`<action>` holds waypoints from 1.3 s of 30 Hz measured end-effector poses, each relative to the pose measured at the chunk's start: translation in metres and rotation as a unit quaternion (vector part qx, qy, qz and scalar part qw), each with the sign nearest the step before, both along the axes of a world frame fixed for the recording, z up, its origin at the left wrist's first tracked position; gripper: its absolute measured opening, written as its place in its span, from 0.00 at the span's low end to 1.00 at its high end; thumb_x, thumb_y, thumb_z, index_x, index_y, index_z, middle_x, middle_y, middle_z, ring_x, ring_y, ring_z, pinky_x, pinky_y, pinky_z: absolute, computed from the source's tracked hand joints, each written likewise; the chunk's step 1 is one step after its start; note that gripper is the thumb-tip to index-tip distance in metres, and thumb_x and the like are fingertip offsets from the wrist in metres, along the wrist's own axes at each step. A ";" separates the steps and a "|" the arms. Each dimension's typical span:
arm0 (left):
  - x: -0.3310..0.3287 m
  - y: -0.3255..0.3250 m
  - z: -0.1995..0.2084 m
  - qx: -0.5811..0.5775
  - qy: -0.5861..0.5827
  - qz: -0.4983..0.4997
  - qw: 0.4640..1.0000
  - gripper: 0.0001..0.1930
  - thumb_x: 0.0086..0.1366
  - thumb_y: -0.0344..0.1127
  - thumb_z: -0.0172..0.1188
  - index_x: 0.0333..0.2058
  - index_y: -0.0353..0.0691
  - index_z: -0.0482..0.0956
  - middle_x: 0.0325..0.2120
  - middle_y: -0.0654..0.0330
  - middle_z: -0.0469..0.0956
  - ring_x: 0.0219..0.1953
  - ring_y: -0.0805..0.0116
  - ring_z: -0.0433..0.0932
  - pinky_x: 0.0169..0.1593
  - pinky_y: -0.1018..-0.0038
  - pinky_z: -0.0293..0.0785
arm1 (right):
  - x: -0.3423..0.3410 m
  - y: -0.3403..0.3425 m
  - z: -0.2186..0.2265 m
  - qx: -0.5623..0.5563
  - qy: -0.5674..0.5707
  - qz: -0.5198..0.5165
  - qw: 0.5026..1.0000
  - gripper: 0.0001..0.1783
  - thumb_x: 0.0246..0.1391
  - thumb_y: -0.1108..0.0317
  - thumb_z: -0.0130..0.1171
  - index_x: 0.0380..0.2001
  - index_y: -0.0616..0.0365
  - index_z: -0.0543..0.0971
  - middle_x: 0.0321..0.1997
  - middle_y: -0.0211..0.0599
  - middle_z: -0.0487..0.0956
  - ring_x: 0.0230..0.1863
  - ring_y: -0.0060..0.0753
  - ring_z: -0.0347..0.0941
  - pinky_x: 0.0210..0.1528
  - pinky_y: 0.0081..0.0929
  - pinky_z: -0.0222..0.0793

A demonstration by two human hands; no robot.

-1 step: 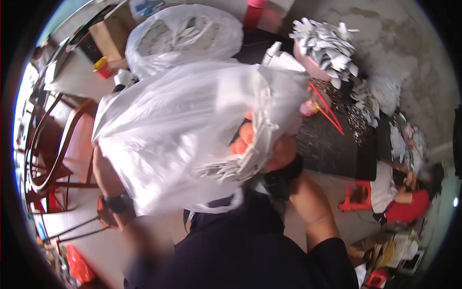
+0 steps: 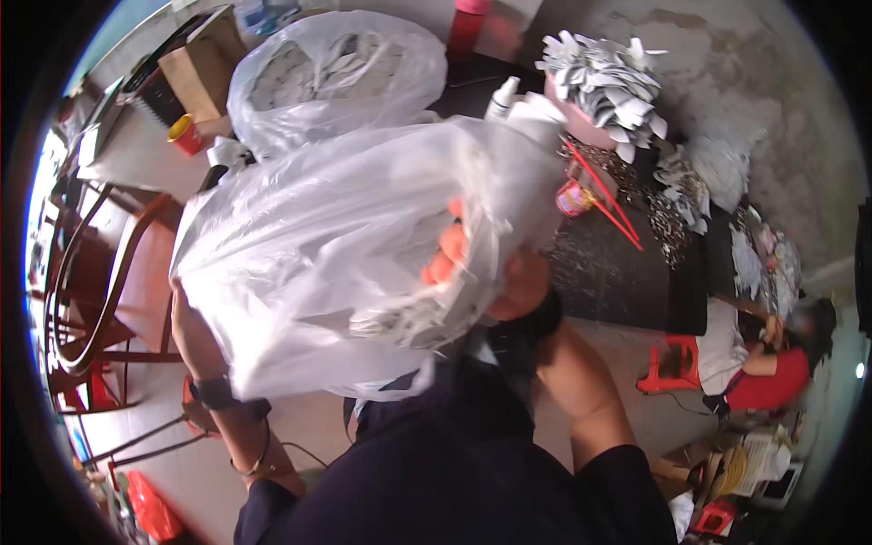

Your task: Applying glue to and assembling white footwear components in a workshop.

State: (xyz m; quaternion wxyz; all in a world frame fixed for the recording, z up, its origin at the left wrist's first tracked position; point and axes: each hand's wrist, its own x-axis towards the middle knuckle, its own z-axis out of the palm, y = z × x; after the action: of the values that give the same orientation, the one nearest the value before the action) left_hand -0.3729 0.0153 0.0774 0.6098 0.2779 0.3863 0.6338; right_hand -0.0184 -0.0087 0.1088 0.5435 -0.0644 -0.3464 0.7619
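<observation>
Head cam, looking down. I'm holding a big translucent plastic bag [image 2: 336, 263] up in front of my chest, over my dark-clothed lap. It fills the centre of the view.

Right hand [image 2: 495, 272]: fingers curled and clamped on the gathered plastic at the bag's right side. Fingertips show through the film. Dark band at the wrist.

Left hand [image 2: 191, 331]: pressed against the bag's lower left edge, mostly hidden behind the plastic. Can't tell if it is gripping or just supporting. Black watch [image 2: 215, 392] on that wrist.

Hands are well apart, one on each side of the bag.

Inside the bag: a clump of small pale flat pieces [image 2: 409, 318], settled low near my right hand.

Around it:
- second plastic bag [image 2: 336, 73], tied, also full of pale pieces, on the table behind the held one
- brown cardboard box [image 2: 200, 68] and a red cup [image 2: 186, 134] to its left
- pink tub [image 2: 604, 82] heaped with the same pale pieces, upper right, on a dark table [image 2: 618, 272]
- red chopstick-like sticks [image 2: 609, 204] lying just below the tub
- wooden chair [image 2: 109, 282] on my left
- another person in a red top [image 2: 772, 372] sitting low at the far right, beside a red stool [image 2: 672, 363]
</observation>
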 end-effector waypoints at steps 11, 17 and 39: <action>0.014 -0.044 0.061 0.290 0.418 0.272 0.817 0.38 0.54 0.55 0.58 0.55 0.33 0.58 0.55 0.51 0.58 0.57 0.60 0.59 0.58 0.68 0.54 | -0.014 0.016 0.028 -0.059 -0.066 0.168 0.982 0.44 0.43 0.55 0.59 0.58 0.65 0.53 0.39 0.49 0.69 0.35 0.44 0.72 0.37 0.38 0.70; 0.084 -0.019 0.102 0.348 0.496 -0.107 0.788 0.43 0.37 0.37 0.74 0.53 0.37 0.62 0.50 0.54 0.66 0.51 0.67 0.67 0.51 0.70 0.65 | -0.039 0.010 0.025 -0.121 -0.229 0.175 0.950 0.26 0.40 0.69 0.61 0.45 0.63 0.70 0.39 0.37 0.76 0.39 0.28 0.73 0.43 0.25 0.68; -0.028 -0.091 0.052 0.199 0.137 -0.181 0.953 0.25 0.55 0.37 0.57 0.48 0.32 0.60 0.35 0.32 0.72 0.16 0.61 0.71 0.19 0.72 0.67 | -0.040 0.125 0.036 0.291 -0.846 -0.263 0.361 0.06 0.38 0.68 0.59 0.18 0.59 0.78 0.36 0.47 0.77 0.38 0.38 0.74 0.35 0.32 0.71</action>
State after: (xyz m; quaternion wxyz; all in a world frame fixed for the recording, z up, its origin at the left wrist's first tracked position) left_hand -0.4014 -0.0760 0.1295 0.5877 0.5431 0.2757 0.5326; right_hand -0.0585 0.1163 0.1445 0.1223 -0.6010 -0.7895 -0.0229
